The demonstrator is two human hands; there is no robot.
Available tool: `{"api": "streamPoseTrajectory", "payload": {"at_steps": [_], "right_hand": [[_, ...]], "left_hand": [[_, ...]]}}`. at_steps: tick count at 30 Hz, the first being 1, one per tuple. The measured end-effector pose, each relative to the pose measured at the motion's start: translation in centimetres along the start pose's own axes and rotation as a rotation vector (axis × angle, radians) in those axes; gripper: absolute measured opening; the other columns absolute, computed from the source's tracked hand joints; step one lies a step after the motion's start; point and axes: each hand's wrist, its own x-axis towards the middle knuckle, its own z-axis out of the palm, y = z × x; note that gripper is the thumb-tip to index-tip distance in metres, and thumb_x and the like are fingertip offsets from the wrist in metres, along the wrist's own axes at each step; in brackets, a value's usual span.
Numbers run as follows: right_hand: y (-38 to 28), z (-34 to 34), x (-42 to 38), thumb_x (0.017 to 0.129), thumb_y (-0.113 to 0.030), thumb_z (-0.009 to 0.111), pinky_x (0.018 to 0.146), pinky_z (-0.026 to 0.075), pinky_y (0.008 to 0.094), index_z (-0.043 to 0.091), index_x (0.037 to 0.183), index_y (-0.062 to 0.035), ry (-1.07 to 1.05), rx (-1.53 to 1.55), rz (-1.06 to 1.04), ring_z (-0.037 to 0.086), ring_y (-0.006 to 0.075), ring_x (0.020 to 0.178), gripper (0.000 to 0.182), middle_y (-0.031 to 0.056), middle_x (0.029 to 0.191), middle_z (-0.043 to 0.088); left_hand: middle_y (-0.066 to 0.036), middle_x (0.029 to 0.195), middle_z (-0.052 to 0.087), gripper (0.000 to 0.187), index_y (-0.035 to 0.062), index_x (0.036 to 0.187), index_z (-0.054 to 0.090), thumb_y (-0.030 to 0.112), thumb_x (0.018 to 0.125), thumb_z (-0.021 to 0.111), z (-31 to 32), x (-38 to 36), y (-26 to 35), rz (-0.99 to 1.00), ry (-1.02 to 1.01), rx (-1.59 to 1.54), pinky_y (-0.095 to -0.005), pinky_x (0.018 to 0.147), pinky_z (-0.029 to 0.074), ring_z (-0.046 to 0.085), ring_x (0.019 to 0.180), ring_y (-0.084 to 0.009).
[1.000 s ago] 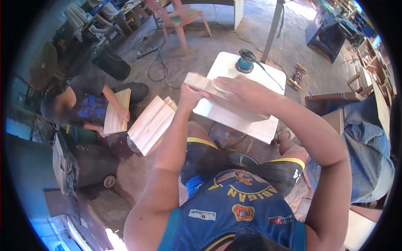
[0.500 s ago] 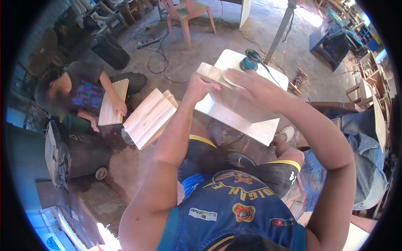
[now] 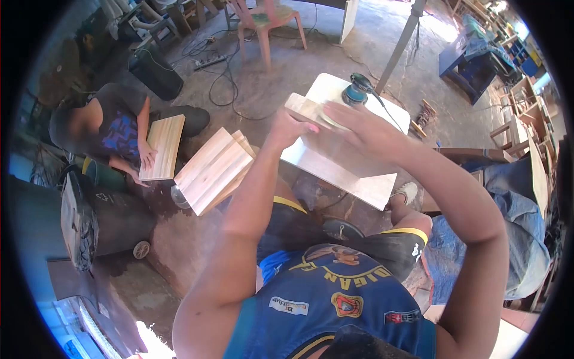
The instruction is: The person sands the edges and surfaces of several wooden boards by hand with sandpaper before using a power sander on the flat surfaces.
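Observation:
My left hand (image 3: 287, 127) grips the near left end of a wooden board (image 3: 303, 106), which is raised on edge over a small white table. My right hand (image 3: 357, 127) lies over the same board, pressing a pale yellowish sanding pad (image 3: 332, 118) along its narrow edge. Its fingers are blurred and partly cover the pad. Just beyond sits a teal-and-black orbital sander (image 3: 355, 93) on the white tabletop (image 3: 391, 113), its cord trailing right.
Stacked wooden boards (image 3: 215, 170) lean left of my arm. A co-worker (image 3: 119, 119) sits further left, hand on another board (image 3: 162, 146). A pink chair (image 3: 266, 27), cables (image 3: 224, 90) and a metal post (image 3: 399, 45) are ahead; a blue tarp (image 3: 514, 221) lies right.
My right hand and the pad have shifted very slightly along the board's edge; my left hand keeps its hold. The co-worker's hand has slid left on their board.

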Motion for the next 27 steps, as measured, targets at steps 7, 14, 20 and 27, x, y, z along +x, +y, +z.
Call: {"api": "streamPoseTrajectory", "payload": {"at_steps": [7, 14, 20, 27], "right_hand": [[-0.6, 1.1, 3.5, 0.099, -0.018, 0.054, 0.106, 0.043, 0.0453, 0.042, 0.151, -0.0055, 0.037, -0.133, -0.006, 0.053, 0.0395, 0.120, 0.054, 0.0136, 0.155, 0.043], [0.5, -0.3, 1.7, 0.102, -0.021, 0.050, 0.109, 0.041, 0.0458, 0.041, 0.151, -0.0072, -0.006, -0.208, -0.067, 0.051, 0.0385, 0.125, 0.052, 0.0147, 0.153, 0.046], [2.0, -0.8, -3.7, 0.104, -0.023, 0.048, 0.109, 0.041, 0.0459, 0.044, 0.150, -0.0072, 0.063, -0.126, 0.039, 0.053, 0.0378, 0.126, 0.049, 0.0164, 0.151, 0.047], [2.0, 0.3, 7.4, 0.104, -0.024, 0.046, 0.114, 0.037, 0.0431, 0.047, 0.148, -0.0075, 0.018, -0.150, -0.032, 0.048, 0.0389, 0.134, 0.048, 0.0179, 0.151, 0.047]], "left_hand": [[-0.004, 0.109, 0.071, 0.062, 0.0020, 0.116, 0.065, 0.013, 0.063, 0.094, 0.2, 0.9, 0.1, 0.105, -0.061, -0.129, -0.0301, 0.087, 0.053, 0.063, 0.099, -0.0123], [-0.002, 0.107, 0.070, 0.067, 0.0010, 0.115, 0.065, 0.030, 0.064, 0.096, 0.3, 1.7, 0.2, 0.063, -0.044, 0.020, -0.0309, 0.087, 0.052, 0.063, 0.099, -0.0127], [-0.003, 0.110, 0.070, 0.063, 0.0030, 0.119, 0.062, 0.015, 0.066, 0.094, 0.9, 2.2, 0.6, 0.024, -0.061, -0.088, -0.0302, 0.088, 0.052, 0.062, 0.099, -0.0114], [-0.002, 0.111, 0.069, 0.062, 0.0028, 0.120, 0.063, 0.013, 0.067, 0.093, 0.8, 2.9, 0.6, 0.071, -0.148, -0.205, -0.0298, 0.090, 0.051, 0.062, 0.102, -0.0109]]}}
